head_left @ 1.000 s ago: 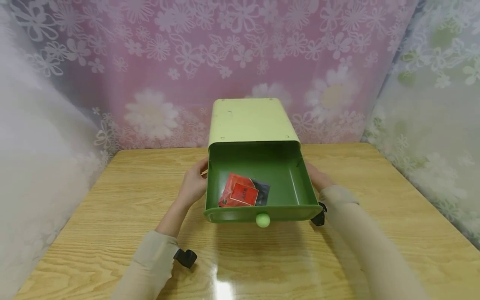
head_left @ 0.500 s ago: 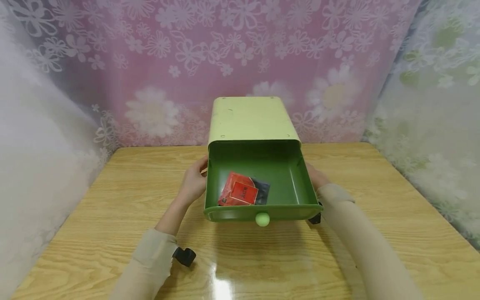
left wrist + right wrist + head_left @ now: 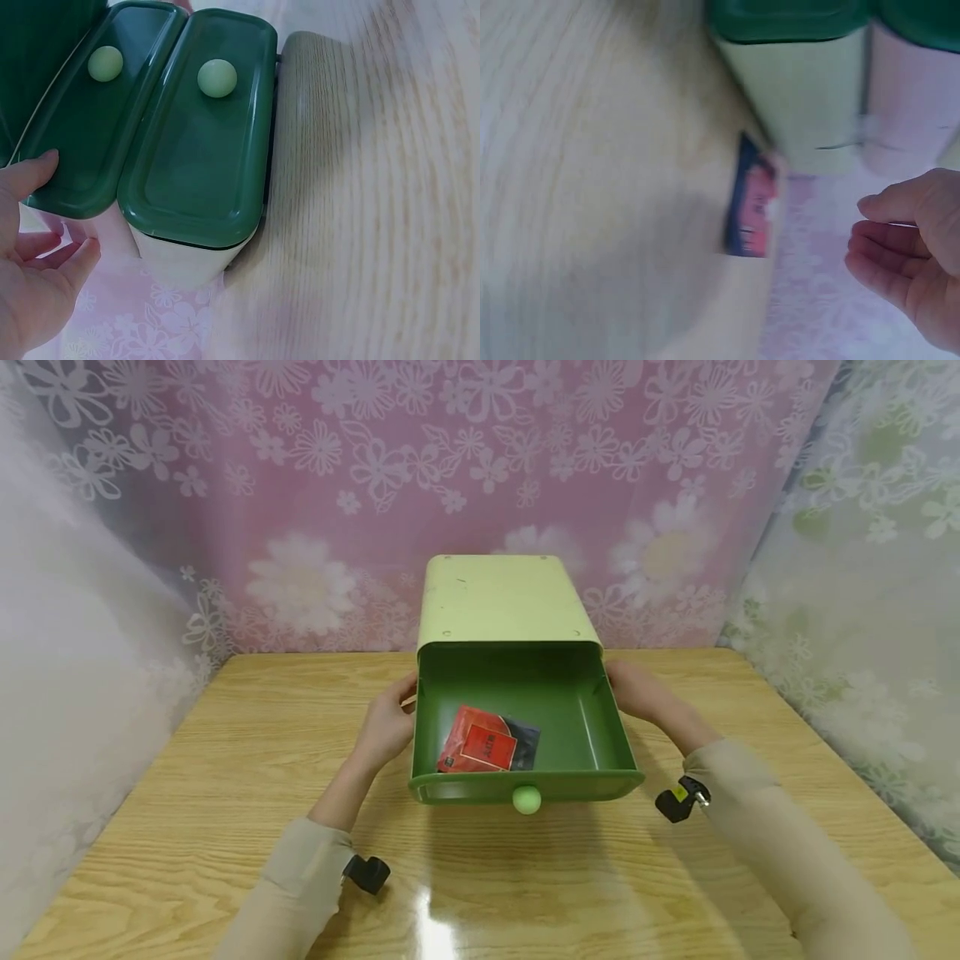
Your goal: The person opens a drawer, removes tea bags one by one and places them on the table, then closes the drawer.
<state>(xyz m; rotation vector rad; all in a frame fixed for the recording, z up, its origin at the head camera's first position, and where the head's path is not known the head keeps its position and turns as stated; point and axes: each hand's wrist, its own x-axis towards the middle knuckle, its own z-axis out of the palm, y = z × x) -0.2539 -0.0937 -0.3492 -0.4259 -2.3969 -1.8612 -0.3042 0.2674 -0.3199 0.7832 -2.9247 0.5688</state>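
A drawer cabinet (image 3: 498,597) with a cream top stands on the table, its green upper drawer (image 3: 555,714) pulled out. A red sachet (image 3: 480,742) and a dark one (image 3: 525,743) lie in that drawer. Two lower green fronts (image 3: 202,157) with round knobs (image 3: 217,78) show in the left wrist view. My left hand (image 3: 387,727) is at the cabinet's left side, thumb over the edge of the middle front, fingers beside the wall. My right hand (image 3: 919,255) hovers right of the cabinet, loosely curled and empty. Near it a red-and-black sachet (image 3: 752,202) lies on the table.
The wooden table (image 3: 247,760) spreads around the cabinet. Flowered curtains (image 3: 360,510) hang behind it and at both sides. Black wrist cameras (image 3: 678,800) sit on both cuffs. The upper drawer juts toward me with its pale knob (image 3: 527,800).
My right forearm has swung outward to the right, and more of that hand shows beside the drawer. The left hand, the cabinet and the sachets in the drawer have stayed in place.
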